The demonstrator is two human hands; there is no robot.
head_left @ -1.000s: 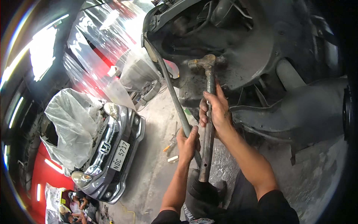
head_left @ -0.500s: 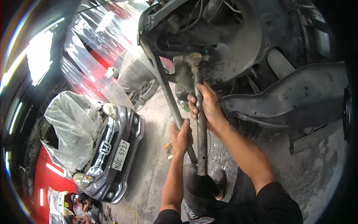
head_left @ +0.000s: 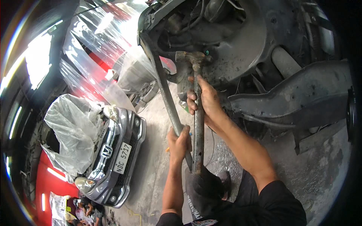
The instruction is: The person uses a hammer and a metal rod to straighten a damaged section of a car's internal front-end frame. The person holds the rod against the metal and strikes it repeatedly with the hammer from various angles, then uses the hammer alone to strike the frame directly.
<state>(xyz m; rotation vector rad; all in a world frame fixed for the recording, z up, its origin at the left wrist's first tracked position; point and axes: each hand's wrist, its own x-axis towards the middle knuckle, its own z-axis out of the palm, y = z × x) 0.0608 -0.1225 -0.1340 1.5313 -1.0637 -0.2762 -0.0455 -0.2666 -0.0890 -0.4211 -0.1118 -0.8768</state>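
Note:
My left hand [head_left: 180,144] is closed around the lower part of a long grey metal bar [head_left: 168,98]. The bar slants up to the left, and its upper end meets the edge of the dark vehicle body [head_left: 241,49]. In my right hand [head_left: 206,100] is a hammer [head_left: 198,139] with a long pipe-like metal handle, gripped a little below the head. Its worn, rusty head [head_left: 193,57] is in front of the wheel-arch area. The handle's lower end comes down beside the bar's lower end, near my leg; whether they touch I cannot tell.
A dark curved metal arm of the vehicle frame [head_left: 290,100] juts out at right. To the left stands a silver car front [head_left: 113,158] with plastic sheeting [head_left: 75,128] over it. Clear plastic covers red panels [head_left: 100,62] behind. Concrete floor [head_left: 151,180] lies below.
The hammer has swung slightly left, its handle now closer to the bar, and its head has tilted. My left hand and the bar's lower end have shifted slightly left; the hand sits a little lower.

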